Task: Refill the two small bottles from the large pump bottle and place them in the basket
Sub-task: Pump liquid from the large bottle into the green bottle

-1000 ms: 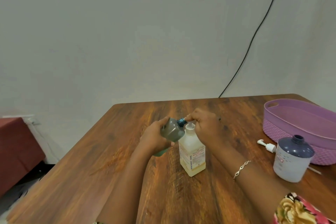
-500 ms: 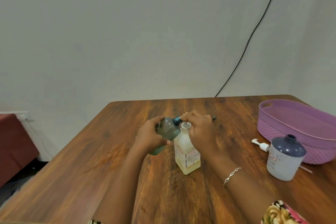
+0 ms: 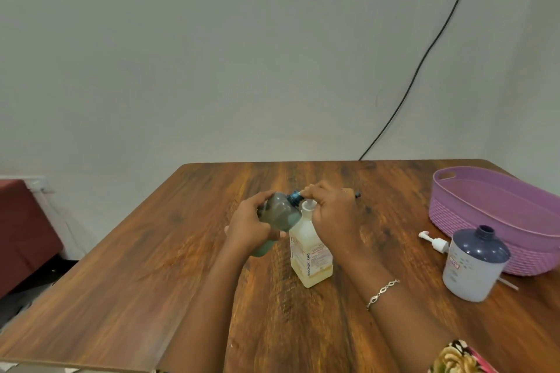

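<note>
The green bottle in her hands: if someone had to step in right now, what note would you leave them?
Left hand: holds the green bottle tilted, its blue neck aimed toward the right hand.
Right hand: fingers pinched at that neck, just above the open white bottle, which stands on the table. Whether a cap is being turned cannot be told.
Large bottle: upright near the purple basket, pump removed and lying beside it.
Done: the pump is out.
Left: fill both small bottles if needed, close them, put them in the basket, which holds neither yet.

plain room: wooden table [image 3: 151, 297], bare wall [image 3: 181, 70].
</note>
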Action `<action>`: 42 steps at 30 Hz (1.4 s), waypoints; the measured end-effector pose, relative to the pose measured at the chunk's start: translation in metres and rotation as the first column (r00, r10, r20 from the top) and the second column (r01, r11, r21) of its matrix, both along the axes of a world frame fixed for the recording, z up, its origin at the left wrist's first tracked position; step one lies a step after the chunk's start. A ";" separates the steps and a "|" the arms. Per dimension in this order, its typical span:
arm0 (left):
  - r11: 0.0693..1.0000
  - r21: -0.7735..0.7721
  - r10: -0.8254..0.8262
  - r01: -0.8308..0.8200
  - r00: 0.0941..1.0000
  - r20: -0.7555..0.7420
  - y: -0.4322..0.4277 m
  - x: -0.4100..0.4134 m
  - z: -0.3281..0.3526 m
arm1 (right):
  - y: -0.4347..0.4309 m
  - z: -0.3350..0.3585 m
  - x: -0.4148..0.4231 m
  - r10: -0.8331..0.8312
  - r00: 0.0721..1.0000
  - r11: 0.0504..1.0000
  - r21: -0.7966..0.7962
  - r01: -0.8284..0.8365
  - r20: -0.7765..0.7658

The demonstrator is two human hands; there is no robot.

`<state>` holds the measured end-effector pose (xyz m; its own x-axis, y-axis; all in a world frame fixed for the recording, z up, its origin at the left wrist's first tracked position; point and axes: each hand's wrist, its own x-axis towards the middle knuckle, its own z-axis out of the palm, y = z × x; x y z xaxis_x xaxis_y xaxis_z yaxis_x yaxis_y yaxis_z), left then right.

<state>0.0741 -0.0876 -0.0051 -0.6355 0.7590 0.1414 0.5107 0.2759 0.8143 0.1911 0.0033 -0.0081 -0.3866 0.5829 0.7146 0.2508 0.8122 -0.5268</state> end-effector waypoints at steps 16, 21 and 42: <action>0.999 -0.009 0.044 -0.044 0.999 0.026 0.001 0.009 -0.005 | 0.002 -0.005 0.000 -0.020 1.000 0.999 -0.042 0.019 -0.007; 0.999 -0.018 0.043 -0.043 0.999 -0.005 0.001 0.009 0.000 | 0.005 0.006 0.006 0.029 0.998 0.998 -0.051 -0.027 0.052; 0.995 0.012 0.100 -0.100 0.995 -0.012 0.003 0.013 0.000 | 0.006 0.017 0.007 0.009 0.995 0.998 -0.063 -0.003 0.104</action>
